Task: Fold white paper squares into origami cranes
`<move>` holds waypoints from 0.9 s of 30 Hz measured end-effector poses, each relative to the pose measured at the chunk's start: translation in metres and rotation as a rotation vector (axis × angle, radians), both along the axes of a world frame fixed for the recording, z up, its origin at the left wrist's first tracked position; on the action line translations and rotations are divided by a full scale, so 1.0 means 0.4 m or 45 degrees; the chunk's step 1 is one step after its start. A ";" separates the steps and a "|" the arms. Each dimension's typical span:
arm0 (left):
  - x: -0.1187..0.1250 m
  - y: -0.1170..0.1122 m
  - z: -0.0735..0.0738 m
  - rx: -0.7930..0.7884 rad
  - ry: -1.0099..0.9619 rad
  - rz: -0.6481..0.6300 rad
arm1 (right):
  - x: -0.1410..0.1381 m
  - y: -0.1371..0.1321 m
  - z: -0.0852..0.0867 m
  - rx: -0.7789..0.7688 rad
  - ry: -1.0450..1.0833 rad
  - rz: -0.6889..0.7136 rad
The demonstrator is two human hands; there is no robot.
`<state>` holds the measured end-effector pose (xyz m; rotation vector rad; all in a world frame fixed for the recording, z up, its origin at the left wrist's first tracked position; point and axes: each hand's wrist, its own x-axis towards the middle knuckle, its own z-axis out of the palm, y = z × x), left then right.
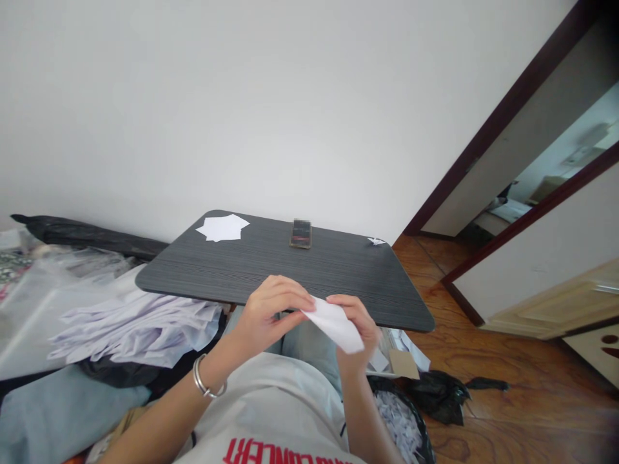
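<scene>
Over the near edge of the dark table, both hands hold one folded white sheet of paper [337, 327]. My left hand [275, 309], with a silver bangle on its wrist, pinches the paper's upper left corner between thumb and fingers. My right hand [360, 328] wraps round the right side, its fingertips at the top edge. Parts of the right fingers are hidden behind the paper. A stack of white paper sheets [223, 227] lies at the table's far left. On the far right of the table is a small folded white paper piece [376, 241].
The dark wood-grain table [251, 270] stands against a white wall, with a phone [300, 233] near its back edge. White cloth [140, 325] is heaped at left. At lower right are a black-lined bin [399, 419] of paper scraps and a black plastic bag [442, 394].
</scene>
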<state>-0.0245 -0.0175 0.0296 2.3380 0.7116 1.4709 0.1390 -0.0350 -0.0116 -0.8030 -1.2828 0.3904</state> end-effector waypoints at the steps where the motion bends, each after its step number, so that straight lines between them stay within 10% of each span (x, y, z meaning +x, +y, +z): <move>1: 0.002 0.001 -0.001 -0.091 -0.020 0.043 | -0.001 0.002 0.002 -0.125 -0.017 0.087; 7: 0.009 0.005 0.006 -0.698 -0.129 0.198 | 0.002 0.014 0.003 -0.436 0.118 0.485; 16: 0.021 0.024 -0.016 -1.278 -0.423 -0.140 | 0.010 0.019 0.004 -0.482 0.097 0.335; 27: 0.017 0.048 -0.041 -1.450 -0.595 -0.122 | 0.009 0.030 -0.003 -0.749 0.372 0.504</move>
